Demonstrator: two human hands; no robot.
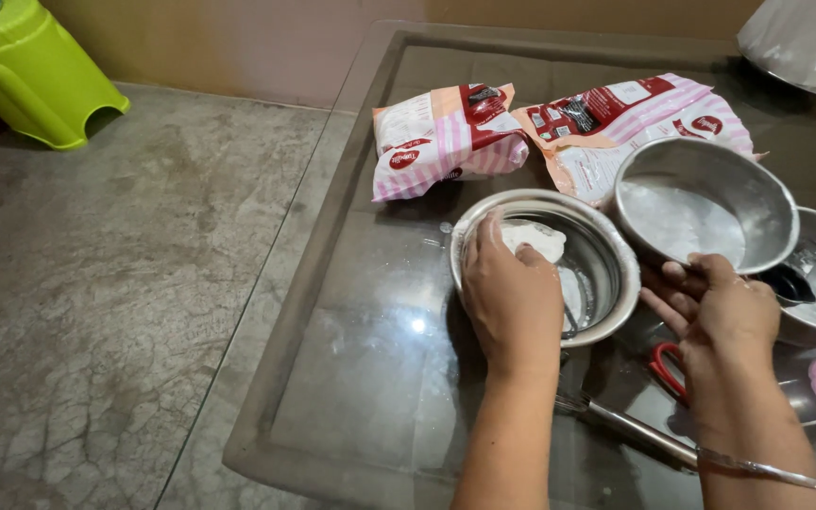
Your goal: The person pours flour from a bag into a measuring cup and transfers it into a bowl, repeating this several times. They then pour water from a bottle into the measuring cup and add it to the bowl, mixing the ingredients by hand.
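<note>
Steel bowl, mid-table: my left hand grips its near rim; my right hand tilts a round pan. Left table edge lies open.

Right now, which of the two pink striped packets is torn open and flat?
The right packet, lying behind the tilted steel pan, is flattened and open; the left packet is plump.

left hand palm down, fingers curled, right hand fingers extended leftward
</note>
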